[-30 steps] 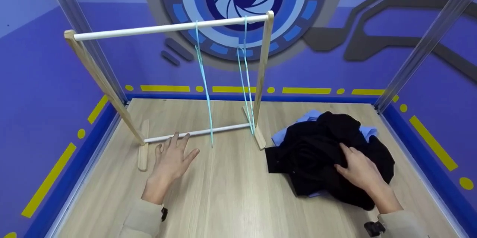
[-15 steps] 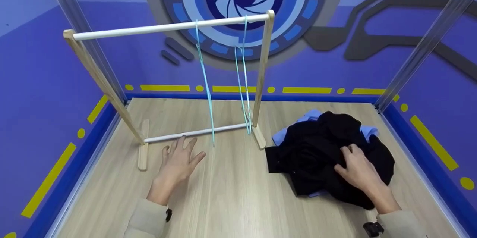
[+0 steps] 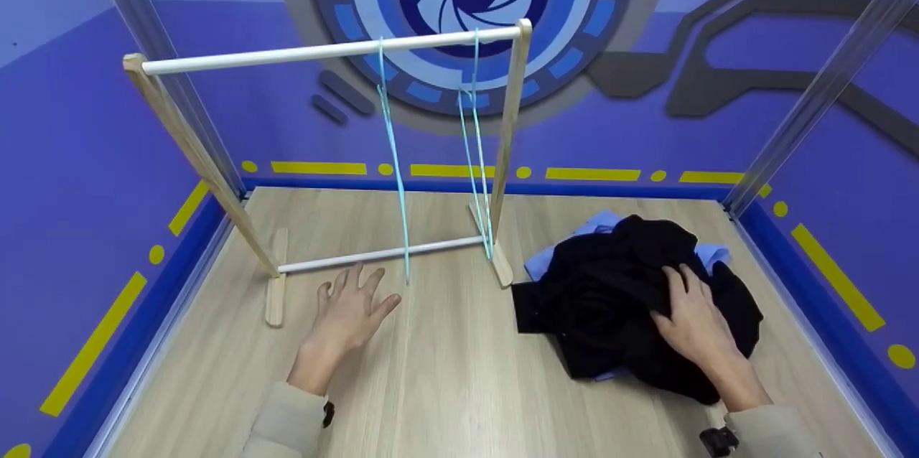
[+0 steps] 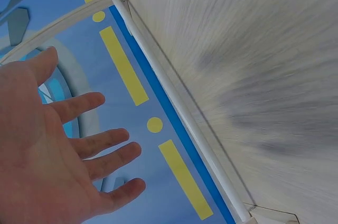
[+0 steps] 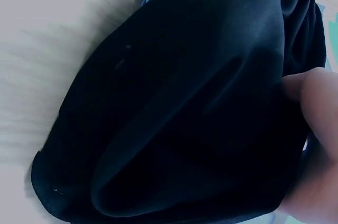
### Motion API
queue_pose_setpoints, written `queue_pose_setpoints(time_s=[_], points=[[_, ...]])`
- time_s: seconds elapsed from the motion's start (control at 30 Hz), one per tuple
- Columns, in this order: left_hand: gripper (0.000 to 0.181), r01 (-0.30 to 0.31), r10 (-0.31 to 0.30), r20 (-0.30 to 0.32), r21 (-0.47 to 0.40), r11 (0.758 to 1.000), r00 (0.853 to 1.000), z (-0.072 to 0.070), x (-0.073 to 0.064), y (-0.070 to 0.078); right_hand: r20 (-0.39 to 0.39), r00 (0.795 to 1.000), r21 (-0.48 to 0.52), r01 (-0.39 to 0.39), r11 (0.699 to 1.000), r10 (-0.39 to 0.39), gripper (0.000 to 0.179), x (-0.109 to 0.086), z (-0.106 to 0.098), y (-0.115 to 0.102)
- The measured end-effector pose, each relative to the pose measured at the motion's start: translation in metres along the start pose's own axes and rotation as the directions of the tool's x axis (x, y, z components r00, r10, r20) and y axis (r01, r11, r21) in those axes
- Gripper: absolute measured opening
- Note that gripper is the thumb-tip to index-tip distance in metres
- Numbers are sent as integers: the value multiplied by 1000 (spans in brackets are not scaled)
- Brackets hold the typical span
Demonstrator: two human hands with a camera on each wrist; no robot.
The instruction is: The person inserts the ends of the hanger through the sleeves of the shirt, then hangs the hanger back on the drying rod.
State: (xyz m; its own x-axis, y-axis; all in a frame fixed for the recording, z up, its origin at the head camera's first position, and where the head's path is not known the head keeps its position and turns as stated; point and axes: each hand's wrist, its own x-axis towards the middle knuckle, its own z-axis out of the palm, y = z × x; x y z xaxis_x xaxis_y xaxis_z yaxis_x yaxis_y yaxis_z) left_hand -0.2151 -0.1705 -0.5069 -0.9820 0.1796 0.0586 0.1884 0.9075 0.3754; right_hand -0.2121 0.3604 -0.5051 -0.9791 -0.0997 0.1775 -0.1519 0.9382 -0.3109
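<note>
My left hand [image 3: 350,314] hovers over the table in front of the rack's lower white bar, fingers spread. In the left wrist view its palm [image 4: 47,145] shows with nothing in it. On the right, a crumpled black garment [image 3: 596,300] lies heaped over light blue cloth [image 3: 542,260]. My right hand [image 3: 693,321] rests on top of the heap, fingers loosely bent and the thumb apart. In the right wrist view the black cloth [image 5: 185,102] fills most of the picture, and the right hand [image 5: 319,129] touches it at the right edge; its fingertips are partly hidden.
A wooden rack with a white top bar [image 3: 287,57] stands at the left. Two pale teal hangers hang from it, one mid-bar [image 3: 393,149] and one near the right post [image 3: 479,156]. Blue walls [image 3: 64,178] enclose the wooden table [image 3: 459,386] at the back and sides.
My left hand has shifted a little right and toward me. The right hand's fingers bent on the black garment, then spread slightly further up. The hangers sway slightly; the heap stays put.
</note>
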Motion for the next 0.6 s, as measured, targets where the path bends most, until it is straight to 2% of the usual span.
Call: queue_pose_setpoints(time_s=[0.17, 0.37, 0.43, 0.6], points=[[67, -9, 10, -19, 7, 1000, 1000, 1, 0, 1, 81, 993, -23, -80, 997, 82, 86, 2, -2, 2], [68, 0, 0, 7, 4, 1000, 1000, 5, 0, 3, 155, 985, -55, -71, 996, 78, 99, 5, -3, 1], [67, 0, 0, 12, 2, 1000, 1000, 6, 1, 4, 156, 986, -65, -54, 996, 64, 92, 6, -2, 1], [67, -17, 17, -1, 9, 1000, 1000, 9, 0, 4, 137, 990, -83, -16, 996, 27, 57, 8, -2, 2]])
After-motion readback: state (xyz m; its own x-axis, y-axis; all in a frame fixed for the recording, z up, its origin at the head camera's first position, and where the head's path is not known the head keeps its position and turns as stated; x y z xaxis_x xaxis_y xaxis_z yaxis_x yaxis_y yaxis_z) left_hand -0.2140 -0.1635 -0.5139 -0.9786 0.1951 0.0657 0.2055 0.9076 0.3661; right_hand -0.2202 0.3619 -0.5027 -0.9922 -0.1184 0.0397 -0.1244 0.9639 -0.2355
